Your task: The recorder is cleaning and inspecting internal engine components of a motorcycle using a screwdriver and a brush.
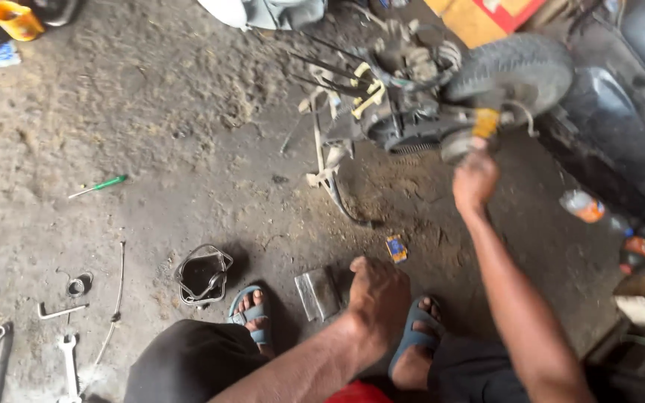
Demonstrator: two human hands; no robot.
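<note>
I squat on a dirt floor in front of a stripped motorcycle engine (401, 112) with a rear tyre (513, 71) beside it. My right hand (474, 179) is raised to the engine's lower right side and seems closed on a small round grey part (460, 145) with a yellow piece above it; motion blur hides the grip. My left hand (377, 298) hangs low between my knees, fingers curled down toward the ground next to a folded grey cloth (317, 293). It appears to hold nothing.
A green-handled screwdriver (98, 186) lies at left. Spanners (67, 362), an L-shaped key (60, 311), a thin rod (117, 298) and a ring (78, 284) lie at lower left. A dark gasket-like cover (203, 276) sits near my foot. Bottles (587, 207) stand at right.
</note>
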